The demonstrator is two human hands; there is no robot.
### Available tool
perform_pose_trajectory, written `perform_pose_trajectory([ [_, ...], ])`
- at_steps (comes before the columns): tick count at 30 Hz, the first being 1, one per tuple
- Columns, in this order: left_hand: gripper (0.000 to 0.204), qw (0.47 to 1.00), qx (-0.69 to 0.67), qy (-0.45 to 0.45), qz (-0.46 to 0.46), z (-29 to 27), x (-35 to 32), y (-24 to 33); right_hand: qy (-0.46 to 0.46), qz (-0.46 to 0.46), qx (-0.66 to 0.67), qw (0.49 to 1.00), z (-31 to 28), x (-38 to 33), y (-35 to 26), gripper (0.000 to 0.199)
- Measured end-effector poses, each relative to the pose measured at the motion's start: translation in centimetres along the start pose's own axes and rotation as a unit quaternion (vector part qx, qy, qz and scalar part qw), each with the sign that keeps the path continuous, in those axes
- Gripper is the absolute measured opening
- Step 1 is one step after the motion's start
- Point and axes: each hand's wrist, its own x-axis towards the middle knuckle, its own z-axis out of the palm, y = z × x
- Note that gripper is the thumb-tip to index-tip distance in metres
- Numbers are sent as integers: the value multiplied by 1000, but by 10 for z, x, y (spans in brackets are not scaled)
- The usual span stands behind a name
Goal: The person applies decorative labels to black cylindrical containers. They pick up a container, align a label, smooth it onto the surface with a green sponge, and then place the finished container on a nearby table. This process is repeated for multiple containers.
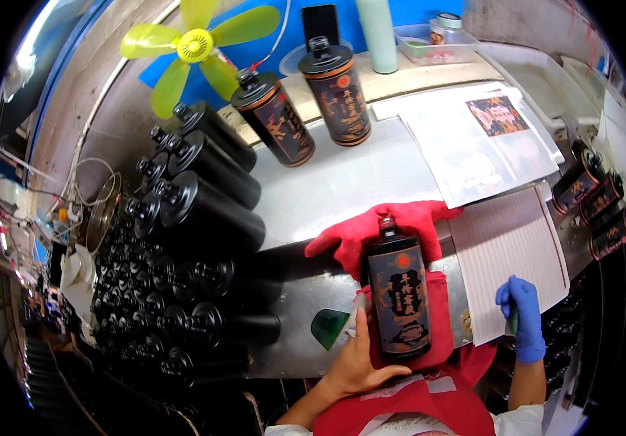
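Observation:
A black bottle (400,294) with an orange-and-copper decorated label lies face up on a red cloth (342,238) at the table's near edge, its neck pointing away from me. Beside its lower left side is my bare left hand (355,360), fingers stretched forward and thumb spread toward the bottle's base; it grips nothing visible. A dark green flat scraper (329,327) rests on the metal just left of those fingers. Over the lined sheet at right, my blue-gloved right hand (523,312) is closed on a dark green piece (514,320), mostly hidden by the glove.
Plain black bottles (211,211) crowd the left side. Two labelled bottles (338,91) stand at the back by a yellow-green fan (194,46). White papers (484,156) and a lined sheet (505,254) cover the right; several labelled bottles (578,182) are at the far right.

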Motion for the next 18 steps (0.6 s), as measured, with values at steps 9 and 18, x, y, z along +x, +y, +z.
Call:
perform_pose_trajectory([
  [9, 112, 998, -43, -42, -15, 2, -2, -3, -124, 75, 49, 988, 30, 7, 4, 38],
  [18, 112, 982, -182, -27, -35, 9, -2, -14, -189, 93, 19, 977, 67, 0, -20, 23],
])
